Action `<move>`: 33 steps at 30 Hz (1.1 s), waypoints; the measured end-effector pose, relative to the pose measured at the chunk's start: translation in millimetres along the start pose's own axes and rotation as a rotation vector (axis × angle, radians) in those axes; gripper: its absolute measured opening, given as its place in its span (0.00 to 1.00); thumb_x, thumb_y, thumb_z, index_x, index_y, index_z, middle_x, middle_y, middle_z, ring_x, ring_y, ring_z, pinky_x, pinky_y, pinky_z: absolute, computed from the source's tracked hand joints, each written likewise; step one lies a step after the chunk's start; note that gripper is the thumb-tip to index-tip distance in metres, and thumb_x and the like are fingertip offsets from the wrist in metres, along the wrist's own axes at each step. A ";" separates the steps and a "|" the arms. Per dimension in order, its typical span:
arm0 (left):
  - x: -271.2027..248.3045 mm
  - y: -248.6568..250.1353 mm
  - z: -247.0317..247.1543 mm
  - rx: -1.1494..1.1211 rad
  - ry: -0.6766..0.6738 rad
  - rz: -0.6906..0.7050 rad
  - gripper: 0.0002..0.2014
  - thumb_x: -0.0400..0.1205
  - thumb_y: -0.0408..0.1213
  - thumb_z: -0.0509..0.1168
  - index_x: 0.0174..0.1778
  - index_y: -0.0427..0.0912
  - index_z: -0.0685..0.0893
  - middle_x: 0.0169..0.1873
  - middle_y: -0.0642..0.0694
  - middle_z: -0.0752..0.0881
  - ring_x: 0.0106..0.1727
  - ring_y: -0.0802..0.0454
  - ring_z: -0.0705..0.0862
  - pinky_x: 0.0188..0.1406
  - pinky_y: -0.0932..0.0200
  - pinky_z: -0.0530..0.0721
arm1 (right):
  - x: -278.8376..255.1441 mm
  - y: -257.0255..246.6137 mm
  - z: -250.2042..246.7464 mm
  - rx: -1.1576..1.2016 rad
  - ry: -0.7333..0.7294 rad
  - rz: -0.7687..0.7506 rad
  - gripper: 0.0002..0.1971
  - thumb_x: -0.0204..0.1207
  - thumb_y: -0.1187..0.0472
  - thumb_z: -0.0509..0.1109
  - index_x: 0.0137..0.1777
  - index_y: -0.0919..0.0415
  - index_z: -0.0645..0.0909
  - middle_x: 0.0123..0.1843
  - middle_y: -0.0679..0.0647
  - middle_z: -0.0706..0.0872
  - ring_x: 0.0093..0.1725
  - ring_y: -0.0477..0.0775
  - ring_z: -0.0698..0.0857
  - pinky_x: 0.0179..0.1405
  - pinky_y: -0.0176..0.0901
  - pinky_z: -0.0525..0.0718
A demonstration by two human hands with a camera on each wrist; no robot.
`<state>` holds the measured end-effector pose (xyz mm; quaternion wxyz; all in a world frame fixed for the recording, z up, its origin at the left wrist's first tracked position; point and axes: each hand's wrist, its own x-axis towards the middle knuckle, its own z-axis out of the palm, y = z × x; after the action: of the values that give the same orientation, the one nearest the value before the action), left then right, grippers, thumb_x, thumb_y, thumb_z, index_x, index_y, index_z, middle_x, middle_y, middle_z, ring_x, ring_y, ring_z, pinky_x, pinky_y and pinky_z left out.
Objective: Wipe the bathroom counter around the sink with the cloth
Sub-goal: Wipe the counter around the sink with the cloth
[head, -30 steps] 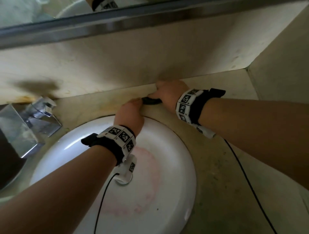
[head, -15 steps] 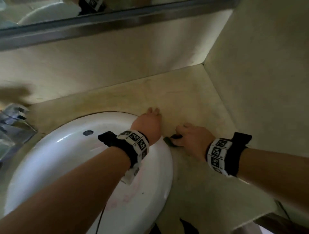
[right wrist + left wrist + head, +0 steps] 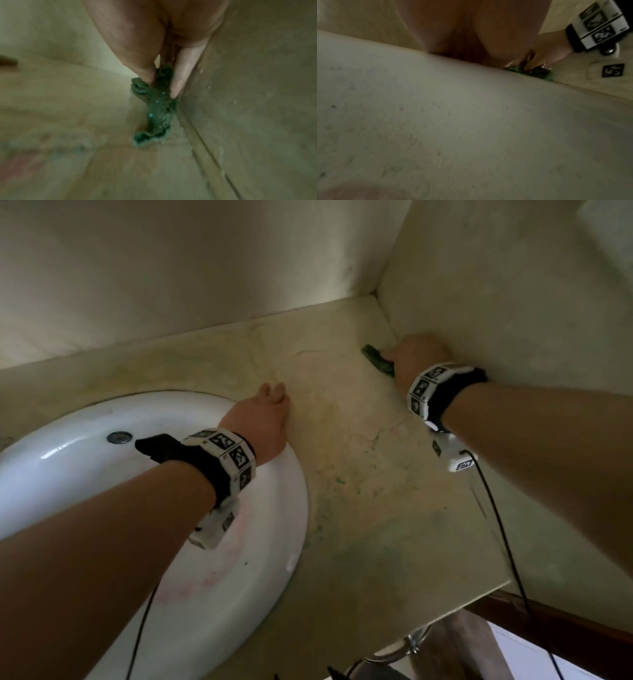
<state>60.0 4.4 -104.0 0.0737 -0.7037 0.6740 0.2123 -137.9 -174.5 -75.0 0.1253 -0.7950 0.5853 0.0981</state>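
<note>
A small dark green cloth (image 3: 376, 361) lies bunched on the beige stone counter (image 3: 359, 474), close against the right side wall. My right hand (image 3: 416, 356) grips it with fingers and thumb curled round it; the right wrist view shows the cloth (image 3: 157, 108) pinched between the fingers and trailing along the wall joint. My left hand (image 3: 263, 416) rests flat on the counter at the rim of the white sink (image 3: 239, 542), fingers straight, holding nothing. In the left wrist view the cloth (image 3: 530, 73) shows under my right hand (image 3: 547, 54).
The round white basin has an overflow hole (image 3: 119, 437) at its back. Walls close the counter at the back and right (image 3: 513, 285). The counter's front edge (image 3: 479, 597) drops off at lower right, with a chrome pipe (image 3: 407, 642) below. Black cables hang from both wrists.
My right hand has carried the cloth from beside the sink rim rightward to the side wall. The left hand stays at the rim. The view has swung right; the tap is out of frame.
</note>
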 end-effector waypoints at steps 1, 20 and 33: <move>0.1 0.3 1.9 0.008 0.012 -0.002 0.28 0.84 0.32 0.51 0.82 0.37 0.55 0.84 0.44 0.50 0.84 0.41 0.51 0.78 0.45 0.64 | -1.3 1.4 7.5 0.008 0.008 0.011 0.39 0.79 0.32 0.49 0.54 0.70 0.82 0.48 0.65 0.83 0.46 0.62 0.82 0.46 0.45 0.76; -48.8 58.7 14.0 0.092 0.012 -0.001 0.30 0.81 0.26 0.52 0.81 0.35 0.57 0.82 0.41 0.55 0.82 0.39 0.54 0.80 0.45 0.56 | -121.9 -10.0 52.4 0.154 -0.137 -0.304 0.16 0.80 0.54 0.61 0.66 0.57 0.78 0.49 0.54 0.79 0.42 0.56 0.79 0.35 0.41 0.70; -117.3 93.7 24.4 -0.159 0.012 -0.113 0.34 0.79 0.20 0.50 0.83 0.39 0.53 0.84 0.47 0.51 0.84 0.48 0.46 0.78 0.52 0.60 | -167.3 -38.1 74.8 0.126 -0.175 -0.547 0.16 0.81 0.50 0.58 0.61 0.57 0.79 0.43 0.50 0.75 0.35 0.49 0.72 0.25 0.39 0.59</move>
<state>-36.9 113.9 -62.1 0.0255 -0.7453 0.6148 0.2566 -151.7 11.3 -92.2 0.2460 -0.9025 0.3411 0.0924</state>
